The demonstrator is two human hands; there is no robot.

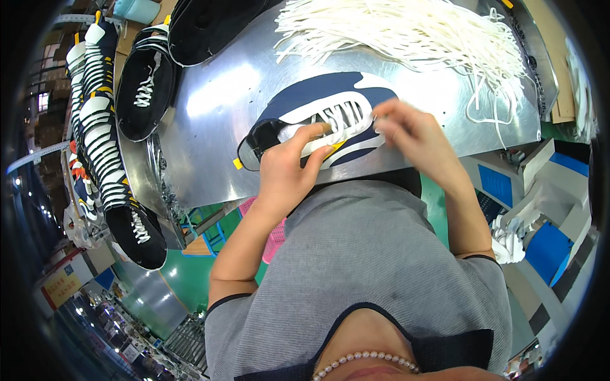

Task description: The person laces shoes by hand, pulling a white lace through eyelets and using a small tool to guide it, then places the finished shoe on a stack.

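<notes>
A navy and white shoe upper (312, 102) lies on its side on the metal tabletop, its heel with a yellow tab to the left. White lace runs in rows across its eyelet panel. My left hand (298, 162) grips the upper near the opening, thumb and fingers at the lacing. My right hand (412, 135) is at the toe end of the lacing, thumb and fingertips close together and blurred; whether a lace end is between them cannot be told. A large bundle of loose white laces (405, 35) lies across the back of the table.
Stacked shoe uppers (102, 138) stand in a long row at the left. Black-soled uppers (145, 90) lie beside the metal tabletop (209, 166) and at its back left. Grey boxes with blue panels (495, 183) are at the right. A pink basket (274, 240) sits below the table.
</notes>
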